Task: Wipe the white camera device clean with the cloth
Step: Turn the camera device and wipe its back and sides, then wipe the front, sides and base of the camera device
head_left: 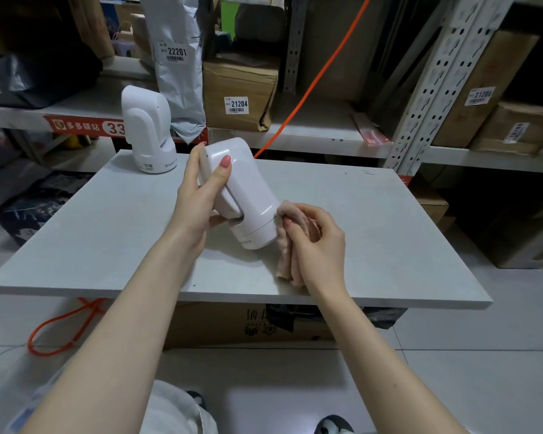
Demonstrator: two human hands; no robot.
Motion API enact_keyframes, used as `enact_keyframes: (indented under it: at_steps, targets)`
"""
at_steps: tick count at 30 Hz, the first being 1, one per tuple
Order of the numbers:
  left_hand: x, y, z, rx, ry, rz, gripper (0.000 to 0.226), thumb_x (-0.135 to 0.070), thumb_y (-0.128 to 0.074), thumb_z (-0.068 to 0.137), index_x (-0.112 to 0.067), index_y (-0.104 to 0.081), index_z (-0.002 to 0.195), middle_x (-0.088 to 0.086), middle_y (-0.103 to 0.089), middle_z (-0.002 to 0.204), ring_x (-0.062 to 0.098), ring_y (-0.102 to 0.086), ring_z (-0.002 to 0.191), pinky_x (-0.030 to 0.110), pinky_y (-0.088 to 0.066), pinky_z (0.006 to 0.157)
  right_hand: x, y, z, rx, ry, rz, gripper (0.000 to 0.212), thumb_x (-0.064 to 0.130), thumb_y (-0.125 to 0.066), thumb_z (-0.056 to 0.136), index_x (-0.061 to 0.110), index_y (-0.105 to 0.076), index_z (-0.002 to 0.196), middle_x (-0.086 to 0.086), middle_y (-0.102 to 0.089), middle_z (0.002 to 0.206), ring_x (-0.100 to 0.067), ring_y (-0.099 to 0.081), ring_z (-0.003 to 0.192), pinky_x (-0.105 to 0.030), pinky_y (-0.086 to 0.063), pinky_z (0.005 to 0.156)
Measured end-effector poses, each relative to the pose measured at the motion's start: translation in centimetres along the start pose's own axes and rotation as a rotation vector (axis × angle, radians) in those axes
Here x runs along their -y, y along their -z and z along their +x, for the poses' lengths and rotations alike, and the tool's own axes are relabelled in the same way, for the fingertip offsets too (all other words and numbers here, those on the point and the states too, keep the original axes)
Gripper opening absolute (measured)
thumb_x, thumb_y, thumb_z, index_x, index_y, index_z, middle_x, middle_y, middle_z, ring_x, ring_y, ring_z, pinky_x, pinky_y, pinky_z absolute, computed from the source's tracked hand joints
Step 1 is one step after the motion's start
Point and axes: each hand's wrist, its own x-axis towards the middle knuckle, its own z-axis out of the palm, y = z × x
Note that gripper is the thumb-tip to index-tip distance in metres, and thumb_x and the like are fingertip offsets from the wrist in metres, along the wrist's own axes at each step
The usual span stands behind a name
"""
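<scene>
My left hand (201, 198) grips a white camera device (248, 189) and holds it tilted over the middle of the grey table (107, 245), thumb on its upper body. My right hand (314, 242) holds a bunched pink cloth (287, 252) and presses it against the lower right side of the device's round base. The cloth's loose end hangs down to the tabletop. A second white camera device (148, 130) stands upright at the table's far left corner, apart from both hands.
Metal shelves behind the table carry cardboard boxes (239, 92) and a grey mailer bag (179, 64) with number labels. An orange cable (314, 79) runs diagonally down behind the table and loops on the floor at left. A cardboard box (248, 327) sits under the table.
</scene>
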Motion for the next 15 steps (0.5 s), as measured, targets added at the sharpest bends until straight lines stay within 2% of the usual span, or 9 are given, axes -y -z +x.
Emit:
enact_keyframes:
  at_steps: [4, 7, 10, 13, 15]
  targets:
    - [0.1, -0.1, 0.1, 0.042, 0.008, 0.012, 0.055, -0.042, -0.057, 0.092, -0.049, -0.032, 0.14, -0.012, -0.055, 0.134, 0.019, -0.059, 0.114, 0.037, -0.053, 0.073, -0.4, 0.4, 0.6, -0.015, -0.201, 0.014, 0.019, 0.013, -0.061, 0.092, 0.017, -0.066, 0.109, 0.004, -0.069, 0.103, -0.007, -0.063, 0.097, -0.015, -0.048, 0.083]
    - [0.1, 0.0, 0.1, 0.154, -0.021, 0.047, 0.067, -0.042, -0.055, 0.091, -0.049, -0.02, 0.148, -0.023, -0.056, 0.129, 0.009, -0.06, 0.114, 0.032, -0.056, 0.075, -0.3, 0.9, 0.9, 0.016, -0.27, 0.004, 0.019, 0.016, -0.059, 0.093, 0.017, -0.065, 0.111, 0.005, -0.069, 0.101, -0.008, -0.064, 0.097, -0.02, -0.049, 0.085]
    - [0.2, -0.2, -0.1, 0.242, -0.08, 0.122, 0.063, -0.046, -0.048, 0.09, -0.053, -0.019, 0.146, -0.035, -0.052, 0.127, -0.004, -0.055, 0.116, 0.028, -0.053, 0.088, 0.2, 1.1, 0.8, 0.048, -0.217, 0.013, 0.019, 0.014, -0.06, 0.092, 0.017, -0.068, 0.109, 0.008, -0.07, 0.1, -0.001, -0.064, 0.094, -0.013, -0.05, 0.079]
    - [0.5, -0.7, -0.2, 0.152, -0.15, 0.19, 0.036, -0.044, -0.04, 0.098, -0.056, -0.037, 0.132, -0.024, -0.048, 0.139, 0.0, -0.048, 0.124, 0.033, -0.044, 0.1, 0.9, 0.8, 0.4, 0.111, -0.119, -0.021, 0.018, 0.009, -0.062, 0.089, 0.016, -0.07, 0.104, 0.002, -0.069, 0.105, -0.003, -0.064, 0.096, -0.012, -0.05, 0.081]
    - [0.8, -0.8, -0.2, 0.045, -0.208, 0.18, 0.03, -0.035, -0.036, 0.103, -0.043, -0.048, 0.129, -0.013, -0.054, 0.136, -0.001, -0.052, 0.116, 0.024, -0.044, 0.098, 1.3, 0.3, 0.0, 0.163, -0.057, -0.073, 0.016, 0.009, -0.064, 0.087, 0.019, -0.071, 0.098, 0.002, -0.066, 0.105, -0.001, -0.063, 0.094, -0.009, -0.047, 0.081]
